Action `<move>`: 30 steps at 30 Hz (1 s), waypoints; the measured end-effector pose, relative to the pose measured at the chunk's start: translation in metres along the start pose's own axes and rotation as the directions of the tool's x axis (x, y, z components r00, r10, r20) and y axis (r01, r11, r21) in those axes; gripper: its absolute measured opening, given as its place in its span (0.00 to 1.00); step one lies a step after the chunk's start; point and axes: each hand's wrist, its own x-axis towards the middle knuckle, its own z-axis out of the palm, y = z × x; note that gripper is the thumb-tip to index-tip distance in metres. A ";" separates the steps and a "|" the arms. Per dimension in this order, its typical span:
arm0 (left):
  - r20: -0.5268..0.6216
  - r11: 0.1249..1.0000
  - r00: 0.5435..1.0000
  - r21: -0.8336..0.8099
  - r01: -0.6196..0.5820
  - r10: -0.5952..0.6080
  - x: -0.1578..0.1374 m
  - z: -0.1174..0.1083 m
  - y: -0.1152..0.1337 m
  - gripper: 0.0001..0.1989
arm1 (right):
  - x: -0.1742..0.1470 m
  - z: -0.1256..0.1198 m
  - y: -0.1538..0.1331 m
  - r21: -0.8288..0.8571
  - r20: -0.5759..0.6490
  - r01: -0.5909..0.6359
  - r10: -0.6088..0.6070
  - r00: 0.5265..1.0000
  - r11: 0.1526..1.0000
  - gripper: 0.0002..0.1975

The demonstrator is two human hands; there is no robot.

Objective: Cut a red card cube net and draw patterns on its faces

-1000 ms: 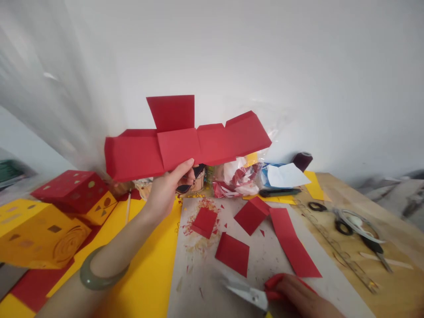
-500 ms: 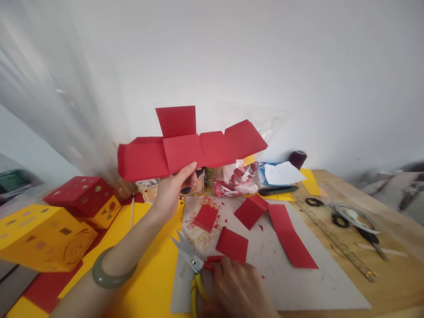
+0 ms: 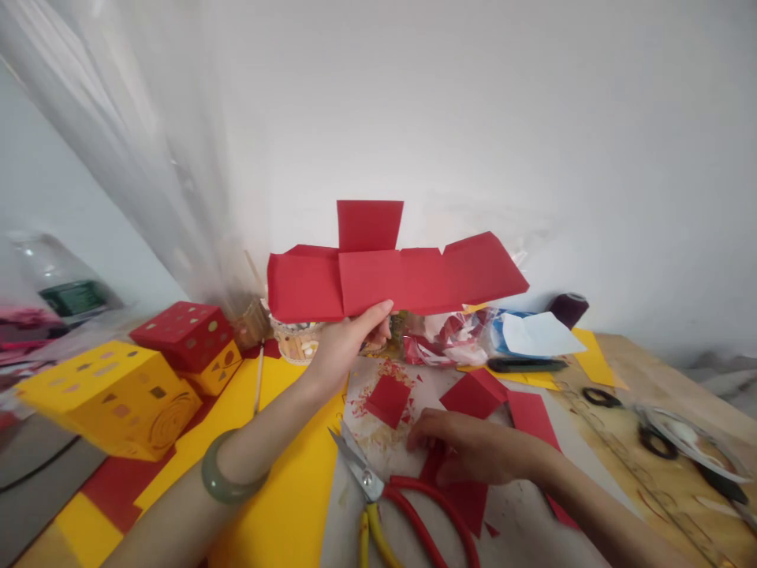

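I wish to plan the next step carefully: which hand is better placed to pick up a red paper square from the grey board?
Probably the right hand: it is low over the grey board, at a red paper square. The left hand is higher up, holding the red cutout.

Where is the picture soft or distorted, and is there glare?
Head view: the plastic bottle at far left and clear ruler at right look blurred; the scissors and the red paper net in the left hand are clearer. Head view: diffuse light, slight glints on the plastic sheet; wall brighter mid-frame than toward the corners.
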 end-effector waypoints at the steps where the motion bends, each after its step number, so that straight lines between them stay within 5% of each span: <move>1: 0.005 1.000 1.000 0.005 0.007 -0.007 0.000 0.000 0.000 0.19 | 0.001 -0.001 0.002 -0.003 0.008 -0.008 0.008 1.000 1.000 0.23; 6: 0.016 1.000 1.000 0.017 0.002 -0.003 0.003 -0.003 0.000 0.19 | -0.001 0.001 0.003 -0.063 -0.032 -0.038 0.036 0.999 0.997 0.26; 11: 0.022 0.999 1.000 0.037 0.009 -0.010 0.002 -0.005 0.002 0.19 | 0.002 0.001 0.007 -0.098 -0.083 -0.037 0.029 0.996 0.995 0.20; 18: -0.019 0.995 1.000 0.100 0.013 -0.011 0.002 -0.005 0.007 0.20 | 0.053 -0.023 0.012 -0.187 -0.191 0.001 -0.038 0.981 0.982 0.06; 26: -0.038 0.989 0.999 0.146 -0.031 0.037 0.005 -0.010 0.006 0.21 | 0.084 -0.028 0.013 -0.301 -0.019 0.034 -0.041 0.999 0.953 0.40; 30: -0.061 0.990 0.998 0.140 -0.012 0.021 0.005 -0.010 0.007 0.20 | 0.083 -0.027 0.014 -0.301 0.032 0.008 0.002 0.999 0.953 0.39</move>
